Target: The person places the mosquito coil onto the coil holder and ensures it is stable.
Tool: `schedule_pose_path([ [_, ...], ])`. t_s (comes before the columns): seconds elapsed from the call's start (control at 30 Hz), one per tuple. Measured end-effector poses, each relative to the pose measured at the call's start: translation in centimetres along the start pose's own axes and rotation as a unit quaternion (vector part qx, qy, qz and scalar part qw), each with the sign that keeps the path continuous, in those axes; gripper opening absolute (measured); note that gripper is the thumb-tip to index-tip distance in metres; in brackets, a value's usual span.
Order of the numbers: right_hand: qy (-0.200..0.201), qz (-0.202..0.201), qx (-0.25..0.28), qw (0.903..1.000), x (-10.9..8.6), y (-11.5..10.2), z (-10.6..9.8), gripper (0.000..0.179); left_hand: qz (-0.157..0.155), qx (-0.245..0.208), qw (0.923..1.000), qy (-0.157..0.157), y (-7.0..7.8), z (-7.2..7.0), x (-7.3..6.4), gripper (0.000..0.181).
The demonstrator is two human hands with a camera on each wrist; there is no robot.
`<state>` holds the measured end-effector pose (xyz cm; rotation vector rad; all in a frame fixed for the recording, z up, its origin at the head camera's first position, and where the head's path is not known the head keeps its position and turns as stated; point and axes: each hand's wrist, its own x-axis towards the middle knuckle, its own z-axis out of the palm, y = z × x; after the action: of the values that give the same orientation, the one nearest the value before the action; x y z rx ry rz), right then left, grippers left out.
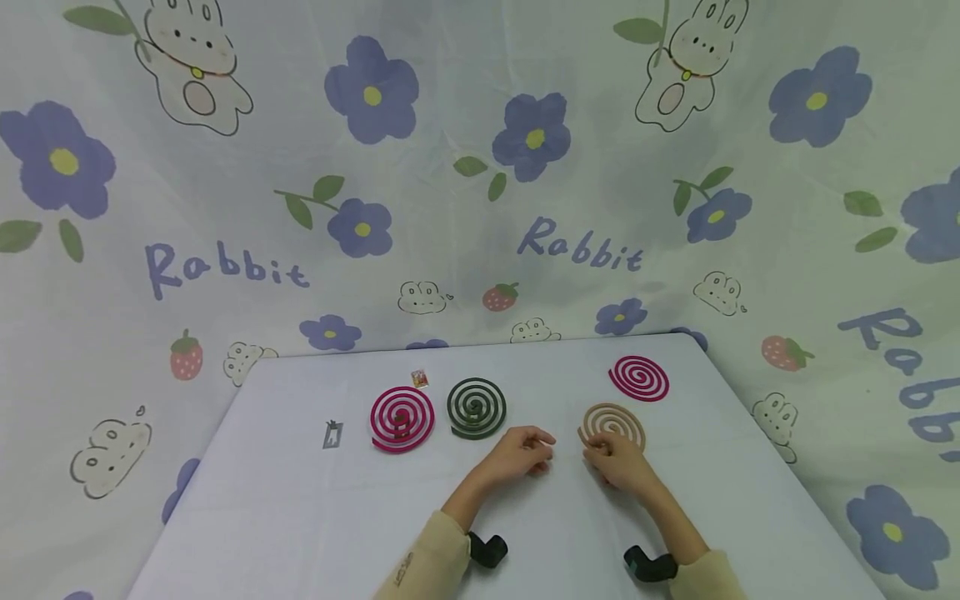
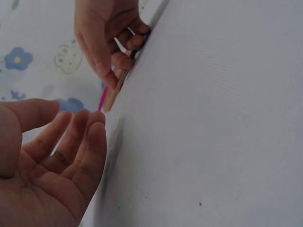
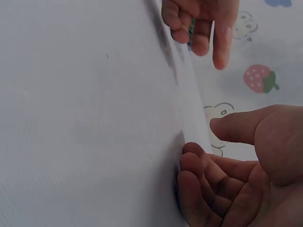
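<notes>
Right hand right at near edge of tan spiral coil, fingers loosely bent, thumb apart, gripping nothing; contact with coil hard to tell. Left hand alongside, relaxed, holding nothing, nearest dark green coil. Pink coil behind tan one; second pink coil beside green, small metal piece farther left.

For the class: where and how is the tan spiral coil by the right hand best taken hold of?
The tan coil is probably best taken by its outer turn, from the near side, where the right hand is. It looks flat and thin, its turns spaced apart, so a light pinch on the rim seems safer than pulling an inner turn.
</notes>
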<state>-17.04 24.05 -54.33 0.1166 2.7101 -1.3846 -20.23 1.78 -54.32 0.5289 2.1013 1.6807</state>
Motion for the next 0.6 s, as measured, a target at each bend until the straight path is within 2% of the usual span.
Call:
schedule_pose_path([
  [0.2, -0.012, -0.017, 0.002, 0.9998, -0.1, -0.3, 0.8, 0.025, -0.001, 0.001, 1.0, 0.0, 0.0, -0.3, 0.3, 0.022],
  [0.6, -0.022, -0.049, -0.023, 0.9983, -0.4, -1.2, 2.2, 0.023, 0.014, 0.05, 0.9983, 0.025, -0.4, -0.5, 1.5, 0.021],
])
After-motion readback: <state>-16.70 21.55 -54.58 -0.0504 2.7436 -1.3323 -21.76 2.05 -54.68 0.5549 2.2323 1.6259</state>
